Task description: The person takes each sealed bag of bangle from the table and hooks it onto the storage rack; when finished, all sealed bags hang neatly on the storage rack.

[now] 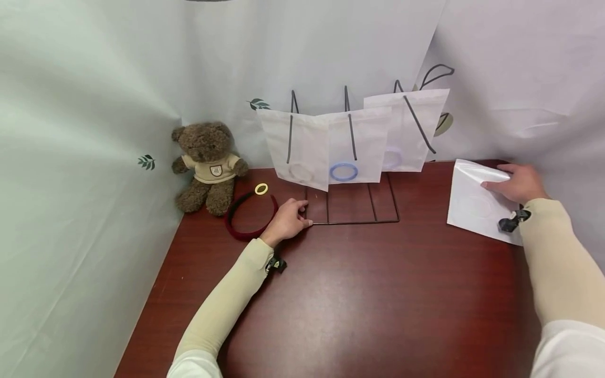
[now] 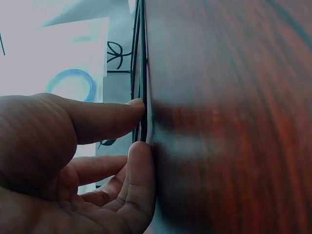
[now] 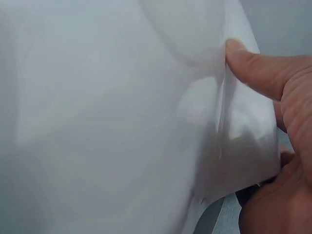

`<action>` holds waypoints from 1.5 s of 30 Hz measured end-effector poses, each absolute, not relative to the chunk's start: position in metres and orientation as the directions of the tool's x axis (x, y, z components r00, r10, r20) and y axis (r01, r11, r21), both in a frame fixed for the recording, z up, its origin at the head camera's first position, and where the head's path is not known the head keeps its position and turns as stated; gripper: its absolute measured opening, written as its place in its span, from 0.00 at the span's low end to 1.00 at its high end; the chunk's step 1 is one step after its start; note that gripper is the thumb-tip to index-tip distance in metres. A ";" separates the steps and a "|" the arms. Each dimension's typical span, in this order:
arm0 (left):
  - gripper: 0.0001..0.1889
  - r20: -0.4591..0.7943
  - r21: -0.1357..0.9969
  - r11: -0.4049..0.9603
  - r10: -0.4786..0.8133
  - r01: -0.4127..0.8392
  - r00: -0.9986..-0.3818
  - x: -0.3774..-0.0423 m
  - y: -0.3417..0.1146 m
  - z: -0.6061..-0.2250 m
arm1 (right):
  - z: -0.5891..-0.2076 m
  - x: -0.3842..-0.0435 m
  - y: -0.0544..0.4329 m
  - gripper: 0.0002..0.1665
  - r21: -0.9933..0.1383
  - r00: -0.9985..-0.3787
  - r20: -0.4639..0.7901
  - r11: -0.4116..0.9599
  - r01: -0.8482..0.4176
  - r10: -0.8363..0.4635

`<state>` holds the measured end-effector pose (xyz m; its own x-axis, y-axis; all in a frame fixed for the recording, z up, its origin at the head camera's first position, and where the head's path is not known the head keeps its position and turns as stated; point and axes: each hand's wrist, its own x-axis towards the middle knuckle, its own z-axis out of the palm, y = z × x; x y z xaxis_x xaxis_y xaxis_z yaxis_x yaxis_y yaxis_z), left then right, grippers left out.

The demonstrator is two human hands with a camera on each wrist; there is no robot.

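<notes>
My left hand (image 1: 285, 220) pinches the near left corner of a black wire rack (image 1: 352, 223). In the left wrist view its thumb (image 2: 107, 119) presses on the wire, close along the tabletop. Three translucent white zip bags hang on the rack's prongs: the left bag (image 1: 279, 136) has a pale ring inside, the middle bag (image 1: 371, 136) a blue ring (image 1: 332, 172), the right bag (image 1: 413, 113) a faint lilac ring. Off to the right, my right hand (image 1: 524, 181) grips another white bag (image 1: 468, 199) by its edge, a faint round outline showing through it.
A brown teddy bear (image 1: 208, 143) in a beige shirt sits at the back left. Beside it lie a dark red headband (image 1: 241, 236) and a small yellow ring (image 1: 257, 190). White curtains (image 1: 85, 157) enclose the dark red wooden table (image 1: 368, 304) at the left and back.
</notes>
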<state>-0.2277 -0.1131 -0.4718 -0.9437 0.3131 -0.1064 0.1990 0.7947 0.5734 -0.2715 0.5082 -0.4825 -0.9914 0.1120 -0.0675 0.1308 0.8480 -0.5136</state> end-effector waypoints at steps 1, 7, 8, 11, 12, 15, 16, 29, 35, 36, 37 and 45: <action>0.35 -0.105 0.573 0.795 0.313 0.200 -0.944 -0.228 -0.113 -0.472 | -0.482 -0.270 0.508 0.48 -0.515 -0.991 -0.057 0.847 0.130 0.118; 0.35 -0.102 0.562 0.802 0.313 0.205 -0.944 -0.228 -0.112 -0.473 | -0.475 -0.261 0.500 0.40 -0.538 -0.991 -0.010 0.835 0.116 0.131; 0.35 -0.104 0.560 0.803 0.314 0.205 -0.944 -0.228 -0.112 -0.473 | -0.474 -0.259 0.497 0.40 -0.555 -0.991 -0.007 0.824 0.116 0.135; 0.35 -0.118 0.560 0.804 0.314 0.199 -0.942 -0.227 -0.112 -0.472 | -0.471 -0.254 0.492 0.38 -0.604 -0.990 0.009 0.790 0.108 0.142; 0.35 -0.120 0.560 0.805 0.312 0.195 -0.942 -0.227 -0.112 -0.472 | -0.470 -0.253 0.490 0.38 -0.612 -0.989 0.016 0.783 0.107 0.148; 0.35 -0.126 0.558 0.808 0.308 0.190 -0.943 -0.227 -0.112 -0.471 | -0.466 -0.248 0.485 0.35 -0.624 -0.988 0.039 0.776 0.090 0.147; 0.35 -0.125 0.556 0.809 0.307 0.189 -0.943 -0.227 -0.112 -0.471 | -0.464 -0.247 0.483 0.35 -0.616 -0.988 0.047 0.783 0.088 0.147; 0.34 -0.107 0.564 0.800 0.317 0.205 -0.942 -0.227 -0.112 -0.471 | -0.434 -0.219 0.459 0.28 -0.598 -0.988 0.112 0.801 0.018 0.106; 0.34 -0.096 0.575 0.791 0.318 0.208 -0.943 -0.229 -0.113 -0.472 | -0.412 -0.206 0.442 0.21 -0.600 -0.981 0.183 0.798 -0.058 0.067; 0.34 -0.094 0.579 0.789 0.314 0.205 -0.945 -0.229 -0.114 -0.472 | -0.409 -0.203 0.439 0.19 -0.607 -0.978 0.200 0.791 -0.076 0.059; 0.34 -0.091 0.580 0.789 0.310 0.203 -0.946 -0.229 -0.114 -0.473 | -0.406 -0.202 0.436 0.17 -0.615 -0.974 0.222 0.782 -0.097 0.053; 0.36 -0.135 0.620 0.769 0.299 0.155 -0.945 -0.231 -0.117 -0.475 | -0.377 -0.187 0.406 0.06 -0.631 -0.930 0.368 0.732 -0.257 -0.009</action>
<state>-0.2306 -0.1168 -0.4752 -0.9448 0.2988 -0.1345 0.1548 0.7688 0.6205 -0.1873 0.4059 -0.3771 -0.9297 -0.0091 0.3681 -0.2568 0.7323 -0.6306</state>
